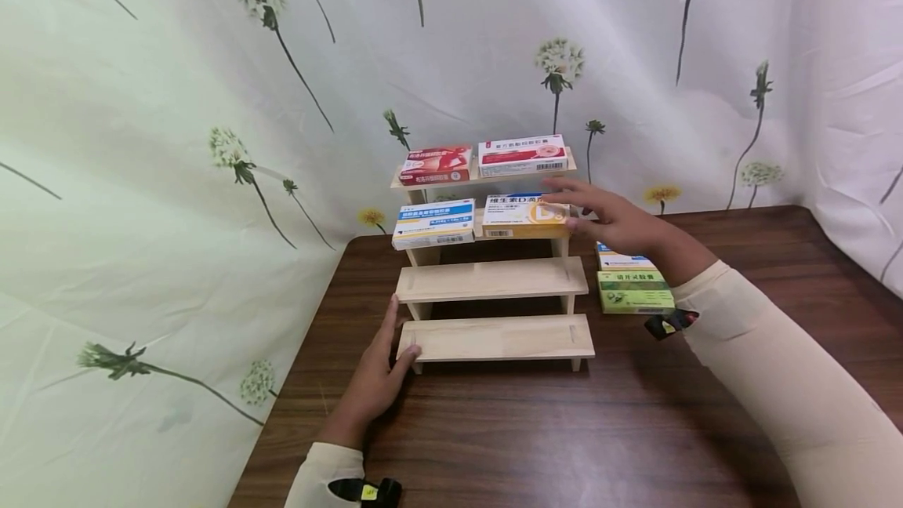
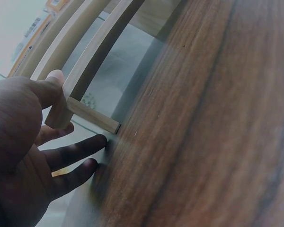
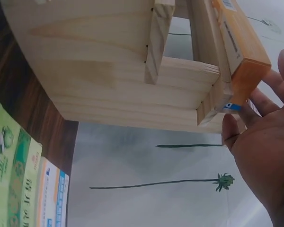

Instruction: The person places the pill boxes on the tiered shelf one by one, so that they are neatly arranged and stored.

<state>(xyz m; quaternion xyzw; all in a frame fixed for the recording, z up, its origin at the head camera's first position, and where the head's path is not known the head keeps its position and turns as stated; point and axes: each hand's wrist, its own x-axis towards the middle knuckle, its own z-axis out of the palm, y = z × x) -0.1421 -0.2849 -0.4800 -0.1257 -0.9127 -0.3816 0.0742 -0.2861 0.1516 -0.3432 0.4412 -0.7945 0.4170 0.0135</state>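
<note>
A pale wooden four-step rack stands on the table. My left hand grips the left end of its lowest shelf, thumb on the board and the other fingers beyond its end. On the second shelf from the top, a white-and-orange vitamin D box lies at the right, beside a blue-and-white medicine box. My right hand is at the vitamin D box's right end, fingers extended past its back corner and thumb near the front corner. In the right wrist view, fingertips overlap the box's end.
Two red-and-white medicine boxes, one left and one right, lie on the top shelf. Right of the rack, a green box and a blue-and-white box lie on the dark wooden table. A flower-printed curtain hangs behind.
</note>
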